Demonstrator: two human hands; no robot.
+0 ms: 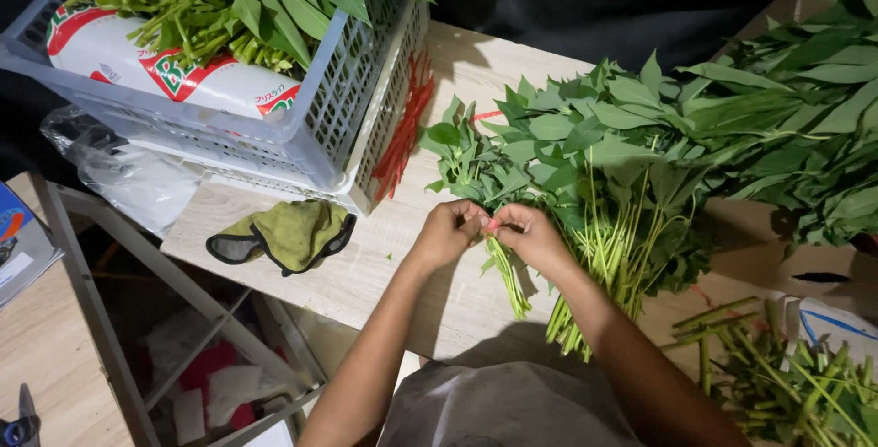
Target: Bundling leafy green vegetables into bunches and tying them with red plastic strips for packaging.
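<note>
Green stems of a small bunch (476, 193) are lying on the table (366, 278), leaves pointing away, cut ends toward the person. Both hands are meeting at its middle: the left hand (446, 232) is gripping the stems, the right hand (529, 232) is pinching a pink band (492, 225) against them.

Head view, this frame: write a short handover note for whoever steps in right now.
Left hand and right hand both pinch a small bunch of leafy greens at its stems, with something small and red at the fingertips. 
The loose pile of greens lies just right of it on the wooden table. 
Done: bunches already sit in the grey crate. 
Left: the pile remains loose; cut stems lie at the right.
</note>
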